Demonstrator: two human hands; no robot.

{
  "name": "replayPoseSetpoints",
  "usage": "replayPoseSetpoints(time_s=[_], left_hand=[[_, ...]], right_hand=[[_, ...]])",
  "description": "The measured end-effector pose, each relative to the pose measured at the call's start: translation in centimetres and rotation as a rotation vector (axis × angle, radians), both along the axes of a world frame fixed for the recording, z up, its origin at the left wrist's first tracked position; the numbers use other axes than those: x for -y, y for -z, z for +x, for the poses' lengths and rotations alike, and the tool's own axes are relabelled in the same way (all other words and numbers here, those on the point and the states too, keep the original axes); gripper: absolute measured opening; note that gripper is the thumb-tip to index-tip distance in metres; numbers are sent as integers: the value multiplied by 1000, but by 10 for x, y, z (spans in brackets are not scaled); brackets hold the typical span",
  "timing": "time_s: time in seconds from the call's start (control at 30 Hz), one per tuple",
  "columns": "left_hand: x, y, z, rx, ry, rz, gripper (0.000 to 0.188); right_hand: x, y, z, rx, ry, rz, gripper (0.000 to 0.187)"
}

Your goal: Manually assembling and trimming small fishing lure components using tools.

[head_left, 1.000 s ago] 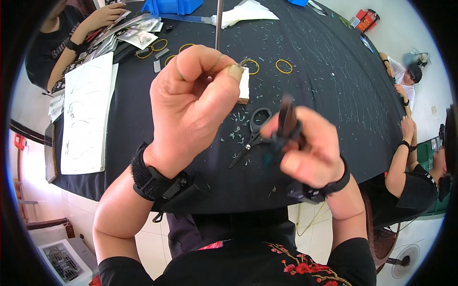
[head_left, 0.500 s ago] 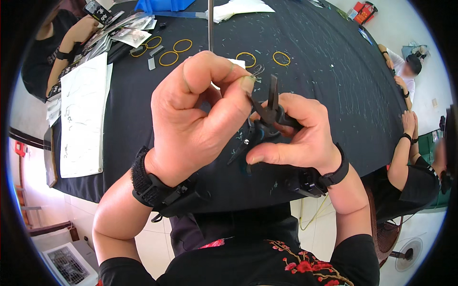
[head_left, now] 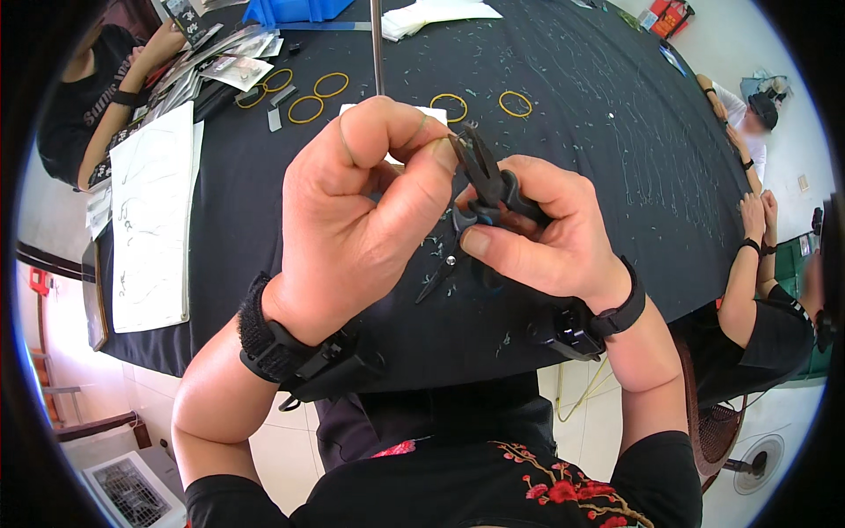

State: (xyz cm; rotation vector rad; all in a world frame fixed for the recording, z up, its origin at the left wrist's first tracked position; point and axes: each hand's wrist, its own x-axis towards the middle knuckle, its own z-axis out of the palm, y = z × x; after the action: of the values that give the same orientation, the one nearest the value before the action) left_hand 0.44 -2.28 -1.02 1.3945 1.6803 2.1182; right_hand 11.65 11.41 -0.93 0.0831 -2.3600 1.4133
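Observation:
My left hand [head_left: 365, 211] is closed in a pinch, thumb against forefinger. At their tips shows a small end of thin wire [head_left: 461, 135]. My right hand [head_left: 554, 224] is wrapped round a pair of dark-jawed pliers [head_left: 489, 172] with black grips. The jaws point up and stand slightly apart, right beside the left fingertips and the wire end. Whether they touch the wire is too small to tell. Below the hands, small scissors [head_left: 451, 261] point down and left on the black cloth, their handles partly hidden by my right hand.
Several yellow rings [head_left: 515, 104] and fine scraps lie on the black tablecloth [head_left: 607, 229]. A metal rod [head_left: 378, 53] rises behind my left hand. White papers [head_left: 151, 220] and small packets [head_left: 238, 70] are at left, a blue tray [head_left: 295, 11] behind. Other people sit left and right.
The pliers have swung up and left toward my left fingertips, and their jaws have drawn closer together. My left hand keeps its pinch in nearly the same place.

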Motion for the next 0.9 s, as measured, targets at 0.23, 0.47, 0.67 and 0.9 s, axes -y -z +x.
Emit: replayPoseSetpoints(time_s=[0.23,0.47,0.67,0.9], left_hand=[[0,-1,-1,-8,5,-16,6],[5,-2,-5,-269,-36,36,5],[17,-13,-61,203,-141,323,7],[33,-30,-51,-10,-212,471,7]], right_hand=[[-2,6,0,10,-25,-55,16],[3,0,5,-8,-122,-52,18],[16,-14,5,-44,-216,210,22],[63,4,-93,231,-163,122,34]])
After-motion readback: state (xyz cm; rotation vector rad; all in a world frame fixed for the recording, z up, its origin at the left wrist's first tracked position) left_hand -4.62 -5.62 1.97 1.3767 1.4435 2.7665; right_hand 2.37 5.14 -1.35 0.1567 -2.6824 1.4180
